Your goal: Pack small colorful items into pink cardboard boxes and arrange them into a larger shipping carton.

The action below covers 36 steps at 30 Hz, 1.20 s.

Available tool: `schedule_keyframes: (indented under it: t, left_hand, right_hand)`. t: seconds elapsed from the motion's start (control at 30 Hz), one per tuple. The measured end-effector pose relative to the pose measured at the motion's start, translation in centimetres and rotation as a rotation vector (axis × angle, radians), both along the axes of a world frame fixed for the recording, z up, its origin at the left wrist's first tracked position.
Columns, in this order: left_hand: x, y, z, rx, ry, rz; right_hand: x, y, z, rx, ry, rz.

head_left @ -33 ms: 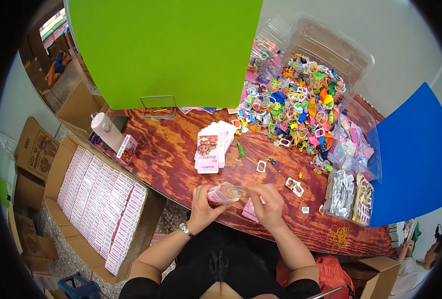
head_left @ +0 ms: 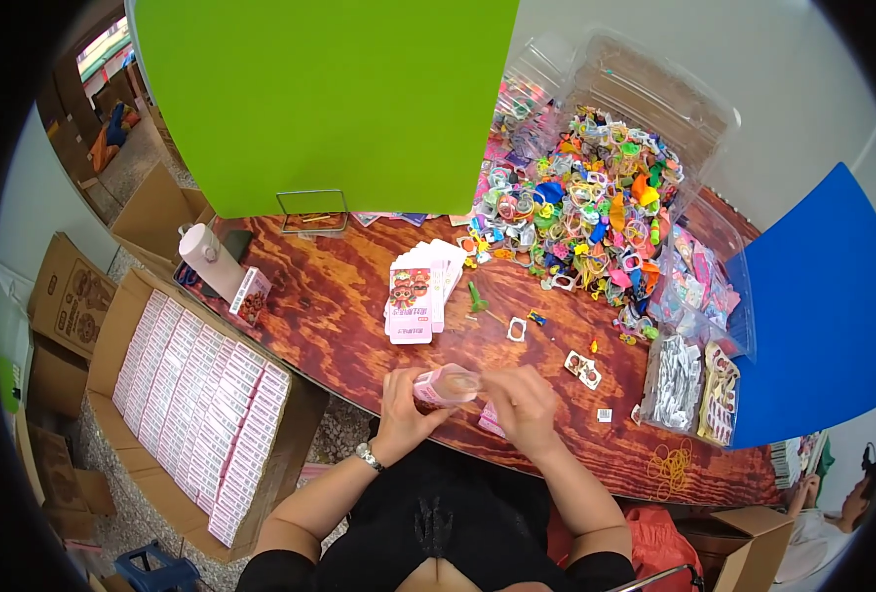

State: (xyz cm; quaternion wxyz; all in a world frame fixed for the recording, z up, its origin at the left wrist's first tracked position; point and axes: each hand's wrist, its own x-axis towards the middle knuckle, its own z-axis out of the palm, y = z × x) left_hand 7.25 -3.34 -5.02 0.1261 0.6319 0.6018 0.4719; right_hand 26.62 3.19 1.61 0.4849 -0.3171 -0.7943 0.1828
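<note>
My left hand is wrapped round a small pink box, whose end toward my right hand stands open. Inside that end something brownish shows, too unclear to name. Right beside the opening, my right hand has its fingers bent together; what they pinch, if anything, is hidden. Another pink box lies on the table, partly under my right hand. Beyond my hands lies a fanned stack of flat pink-and-white cartons with cartoon figures on top.
A big heap of colourful small trinkets covers the far right, near clear bins. Yellow rubber bands lie near the right edge. At left stand a cardboard box of packed small boxes and a pink bottle. A person sits far right.
The round yellowish piece seen at the box's opening no longer shows there. My right hand has shifted slightly; my left hand keeps its hold on the pink box.
</note>
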Motion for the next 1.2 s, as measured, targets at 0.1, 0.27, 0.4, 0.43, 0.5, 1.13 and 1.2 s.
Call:
schedule_keyframes:
  t: [0.1,0.27,0.4,0.43,0.5,1.13,1.2]
  left_hand:
    - [0.5,0.3,0.5,0.083,0.045,-0.028]
    - [-0.2,0.2,0.1,0.062,0.077,-0.022]
    - [-0.2,0.1,0.0,-0.031,0.025,0.022]
    - [-0.1,0.2,0.1,-0.029,0.018,0.014]
    - [0.0,0.3,0.2,-0.03,0.015,0.019]
    - [-0.7,0.4,1.1,-0.142,-0.008,-0.034]
    - [-0.7,0.1,2.5,-0.269,-0.309,-0.117]
  right_hand:
    - [-1.0,-0.6,-0.7,0.151,-0.214,0.013]
    - [0.5,2.4,-2.1,0.071,-0.198,0.035]
    - [2.2,9.0,-5.1,-0.069,-0.262,-0.37]
    - [2.5,10.1,-6.4,-0.099,-0.418,-0.437]
    - [2.9,11.8,-8.2,-0.13,-0.572,-0.489]
    - [1.5,13.7,-6.9,-0.054,-1.162,-0.157]
    - [2.2,14.7,-8.1,0.065,-1.04,-0.128]
